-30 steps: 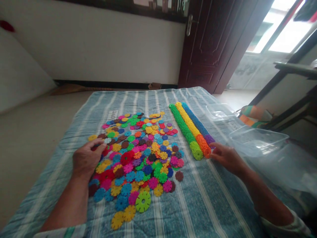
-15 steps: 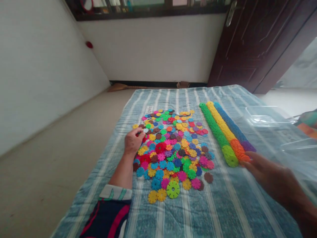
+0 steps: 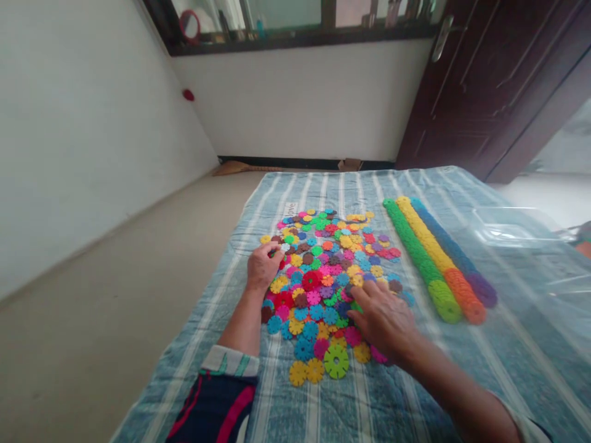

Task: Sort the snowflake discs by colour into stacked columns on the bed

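A heap of small colourful gear-shaped plastic discs (image 3: pixel 330 271) lies on a blue striped cloth (image 3: pixel 415 381). My left hand (image 3: pixel 262 266) rests at the heap's left edge, fingers curled on discs there; what it grips I cannot make out. My right hand (image 3: pixel 381 319) lies flat on the heap's right lower side, fingers stretched over the discs. To the right lie three long rows of stacked discs: a green row (image 3: pixel 418 255), a yellow and orange row (image 3: pixel 438 258), and a blue and purple row (image 3: pixel 459 255).
A large green disc (image 3: pixel 336 361) and yellow discs (image 3: pixel 307 371) lie at the heap's near edge. Clear plastic containers (image 3: pixel 512 226) sit at the cloth's right side. A dark wooden door (image 3: pixel 489 86) and white walls stand beyond.
My right hand left the near end of the stacked rows and moved left onto the heap of discs. My left hand stayed at the heap's left edge. The camera turned left.
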Available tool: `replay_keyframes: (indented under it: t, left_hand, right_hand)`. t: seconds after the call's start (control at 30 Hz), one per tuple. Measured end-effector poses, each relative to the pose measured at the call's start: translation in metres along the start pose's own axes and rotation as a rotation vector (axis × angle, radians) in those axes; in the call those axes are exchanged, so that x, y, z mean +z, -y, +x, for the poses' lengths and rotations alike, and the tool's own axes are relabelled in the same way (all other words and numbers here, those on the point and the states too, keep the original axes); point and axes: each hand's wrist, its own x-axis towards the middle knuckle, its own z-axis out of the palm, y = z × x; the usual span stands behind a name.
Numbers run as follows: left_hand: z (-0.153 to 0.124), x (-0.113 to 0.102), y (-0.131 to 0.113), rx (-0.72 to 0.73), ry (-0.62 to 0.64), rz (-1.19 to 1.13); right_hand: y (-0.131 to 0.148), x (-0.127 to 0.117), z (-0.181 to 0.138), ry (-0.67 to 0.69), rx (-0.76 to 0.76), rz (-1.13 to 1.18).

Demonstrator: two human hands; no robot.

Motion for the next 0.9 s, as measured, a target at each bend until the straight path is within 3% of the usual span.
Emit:
replay_keyframes:
  t: [0.33,0.53,0.9]
  left_hand:
    - [0.011,-0.008,-0.003,-0.05,0.016,0.058]
    - [0.012,-0.017,-0.026,0.227,0.016,0.187]
    - [0.006,-0.021,-0.064,0.344,0.554,0.17]
  right_hand:
    - [0.005,0.018,0.012,-0.12,-0.09,0.005]
    - [0.004,0.02,0.009,-0.171,-0.129,0.011]
    - [0.0,0.033,0.014,-0.272,-0.181,0.024]
